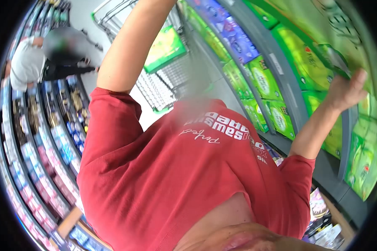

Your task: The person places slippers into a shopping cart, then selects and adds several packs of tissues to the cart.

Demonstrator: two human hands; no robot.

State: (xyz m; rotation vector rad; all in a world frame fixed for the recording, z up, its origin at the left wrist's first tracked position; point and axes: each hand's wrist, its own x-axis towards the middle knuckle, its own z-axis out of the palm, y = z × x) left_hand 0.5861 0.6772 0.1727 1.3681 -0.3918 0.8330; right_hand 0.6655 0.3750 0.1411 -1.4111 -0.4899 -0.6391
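Observation:
My right hand (347,91) is closed at the edge of a large, pale green package (347,29) that fills the upper right corner, blurred and cut off by the frame. A darker green strip with a label runs along the package down to the hand; the thumb points up and the other fingers are mostly hidden. My left arm (134,46) reaches up past the top edge, so its hand is out of sight. Ahead of my chest, a shopping cart (153,90) holds a green and yellow pack (165,48).
Shelves on the right carry green packs (264,79) and blue-purple packs (236,37). Shelves of pink and blue packages (40,167) line the left. A person in a white top (27,62) stands by the left shelves. Small goods (324,226) show at lower right.

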